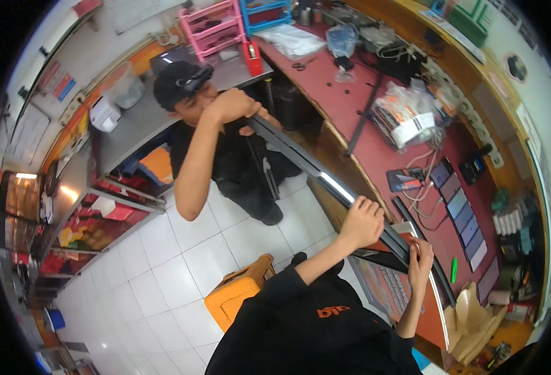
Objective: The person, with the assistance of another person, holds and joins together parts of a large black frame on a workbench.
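Overall, the long bar [307,163] looked slim and black with a white glint, slanting beside the red counter [374,167], left hand [363,222] and right hand [420,260] both clamped round its near end.

White square-tiled floor [175,275], red-topped workbench [375,150] with wooden edging along the right, grey counter [138,125] along the left, pink tiered rack [216,26] beside blue tiered rack [266,24], yellow stool [228,303] on the floor, pale wall [103,47] behind the counter

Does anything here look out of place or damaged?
Small dark bits lie scattered on the red worktop near the dark scissors, and crumpled brown paper is bunched at lower right; both look untidy. The held long black strip shows no obvious damage.
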Tool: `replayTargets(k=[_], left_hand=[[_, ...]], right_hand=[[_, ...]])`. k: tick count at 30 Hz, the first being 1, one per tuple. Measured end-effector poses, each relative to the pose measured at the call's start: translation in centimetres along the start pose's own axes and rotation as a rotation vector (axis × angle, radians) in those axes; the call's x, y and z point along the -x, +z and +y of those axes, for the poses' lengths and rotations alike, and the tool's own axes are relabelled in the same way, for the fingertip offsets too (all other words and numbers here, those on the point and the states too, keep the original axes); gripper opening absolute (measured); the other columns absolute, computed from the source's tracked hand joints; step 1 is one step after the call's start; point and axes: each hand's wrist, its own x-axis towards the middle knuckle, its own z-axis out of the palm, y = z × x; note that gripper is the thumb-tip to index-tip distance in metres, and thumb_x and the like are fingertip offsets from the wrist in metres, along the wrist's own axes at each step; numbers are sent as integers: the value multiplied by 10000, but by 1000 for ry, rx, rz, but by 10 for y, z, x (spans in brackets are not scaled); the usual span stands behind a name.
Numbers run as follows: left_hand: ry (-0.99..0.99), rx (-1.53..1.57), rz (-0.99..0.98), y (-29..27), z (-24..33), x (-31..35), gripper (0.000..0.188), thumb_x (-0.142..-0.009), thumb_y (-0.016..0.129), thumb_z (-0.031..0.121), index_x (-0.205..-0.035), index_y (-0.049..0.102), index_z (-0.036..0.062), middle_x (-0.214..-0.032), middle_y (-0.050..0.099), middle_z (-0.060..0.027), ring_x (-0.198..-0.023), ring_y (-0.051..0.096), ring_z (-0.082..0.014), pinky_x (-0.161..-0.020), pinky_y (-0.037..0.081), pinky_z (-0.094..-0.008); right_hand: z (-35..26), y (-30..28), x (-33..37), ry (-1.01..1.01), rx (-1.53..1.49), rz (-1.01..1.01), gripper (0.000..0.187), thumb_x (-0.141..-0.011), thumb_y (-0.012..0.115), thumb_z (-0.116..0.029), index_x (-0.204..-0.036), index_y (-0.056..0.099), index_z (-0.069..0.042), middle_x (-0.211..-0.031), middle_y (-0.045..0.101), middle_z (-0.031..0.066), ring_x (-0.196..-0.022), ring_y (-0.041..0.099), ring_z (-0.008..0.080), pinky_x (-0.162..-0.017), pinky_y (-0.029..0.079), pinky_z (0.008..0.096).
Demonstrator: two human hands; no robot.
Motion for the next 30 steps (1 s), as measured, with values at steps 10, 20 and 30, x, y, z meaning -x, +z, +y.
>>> replayTargets(k=[10, 20, 30], left_hand=[[15, 16, 94, 5, -3, 3, 148, -765, 577, 186, -788, 579, 40, -824, 566, -116, -874, 543, -272, -914, 386, -425], [31, 16, 120, 8, -2, 2, 168, -777, 565, 183, -771, 588, 16, -790, 565, -126, -842, 544, -281, -905, 387, -414], [30, 15, 99, 10, 0, 3, 208, -772, 573, 193, -807, 610, -8, -839, 580, -136, -856, 545, -277, -899, 384, -399]], right_hand=[[-6, 5, -7, -71, 167, -27, 271, -952, 405, -184, -972, 629, -34, -892, 620, 146, -874, 561, 311, -824, 384, 394], [7, 11, -1, -75, 229, 30, 297, -965, 383, -202, -981, 628, -33, -871, 614, 170, -852, 569, 332, -803, 394, 416], [10, 9, -5, -58, 220, -7, 305, -965, 385, -205, -968, 629, -22, -843, 616, 182, -809, 575, 353, -747, 411, 428]])
